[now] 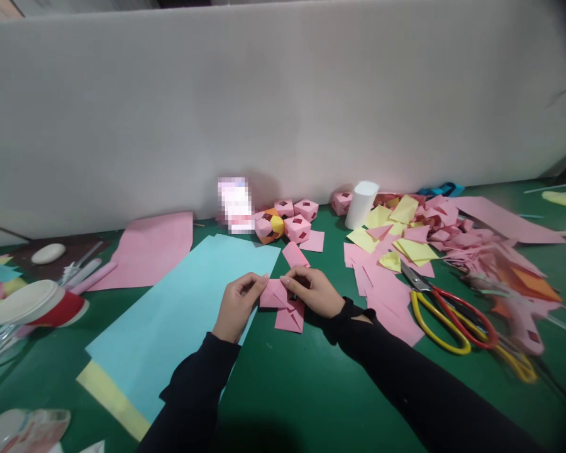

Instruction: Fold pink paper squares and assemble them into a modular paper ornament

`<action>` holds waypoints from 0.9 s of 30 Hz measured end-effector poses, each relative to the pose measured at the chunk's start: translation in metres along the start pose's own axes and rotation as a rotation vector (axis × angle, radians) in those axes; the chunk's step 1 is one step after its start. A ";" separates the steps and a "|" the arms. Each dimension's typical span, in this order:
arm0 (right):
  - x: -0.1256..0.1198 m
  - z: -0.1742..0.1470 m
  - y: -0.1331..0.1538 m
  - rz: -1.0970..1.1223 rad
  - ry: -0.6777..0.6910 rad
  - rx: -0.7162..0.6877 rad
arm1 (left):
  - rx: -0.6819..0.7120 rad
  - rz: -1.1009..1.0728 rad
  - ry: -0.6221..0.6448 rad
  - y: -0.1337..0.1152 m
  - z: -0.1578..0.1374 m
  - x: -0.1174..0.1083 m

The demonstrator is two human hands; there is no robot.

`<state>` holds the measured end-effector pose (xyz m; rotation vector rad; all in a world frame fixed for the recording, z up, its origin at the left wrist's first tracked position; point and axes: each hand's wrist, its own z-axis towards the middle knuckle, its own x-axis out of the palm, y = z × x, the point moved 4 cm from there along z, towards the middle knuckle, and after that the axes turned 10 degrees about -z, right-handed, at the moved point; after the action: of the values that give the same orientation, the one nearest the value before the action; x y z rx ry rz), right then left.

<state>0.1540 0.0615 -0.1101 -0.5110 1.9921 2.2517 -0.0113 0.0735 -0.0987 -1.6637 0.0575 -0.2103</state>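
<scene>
Between my two hands is a folded piece of pink paper (274, 294). My left hand (240, 302) pinches its left edge between thumb and fingers. On the other side, my right hand (314, 290) grips its upper right part, and the fingertips hide some of the folds. Just below lies another folded pink piece (290, 319), touching or overlapped by the held one; I cannot tell whether they are joined. A pink strip (294, 254) rests just beyond my right hand. Further back sit several folded pink paper balls (297, 228), one with orange and yellow panels.
Large light-blue sheets (179, 314) lie left of my hands. To the right are pink and yellow paper pieces (387, 302), scissors (434, 296) with red and yellow handles, and a pink glue gun (514, 308). A white cylinder (361, 204) and a pixelated screen (236, 206) stand by the wall.
</scene>
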 end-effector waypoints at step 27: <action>-0.034 0.003 0.005 -0.267 -0.119 0.059 | -0.004 -0.056 0.039 0.000 0.000 0.004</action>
<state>0.1839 0.0688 -0.0950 -0.5828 1.8070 2.0097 -0.0073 0.0733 -0.0979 -1.6666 0.0412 -0.2855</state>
